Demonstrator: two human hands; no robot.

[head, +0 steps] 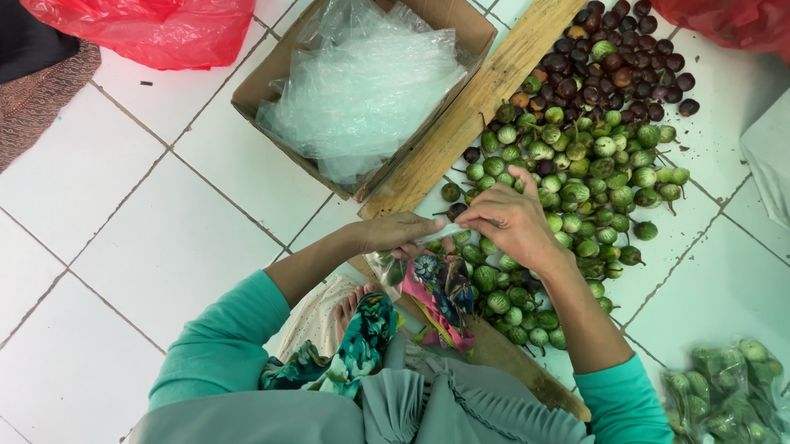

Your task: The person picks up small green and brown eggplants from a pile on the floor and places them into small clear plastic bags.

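Note:
My left hand (401,232) and my right hand (512,220) meet over the near edge of a heap of small round green eggplants (583,177). Between the fingers of both hands is the mouth of a small clear plastic bag (393,265), which hangs down below my left hand with a few green eggplants inside. Darker purple-brown eggplants (624,59) lie at the far end of the heap. My arms wear teal sleeves.
A cardboard box (268,83) full of clear plastic bags stands at the far left of a wooden plank (490,84). Red plastic bags (147,11) lie at the top corners. A filled clear bag of green eggplants (733,405) sits at my right. The floor is white tile.

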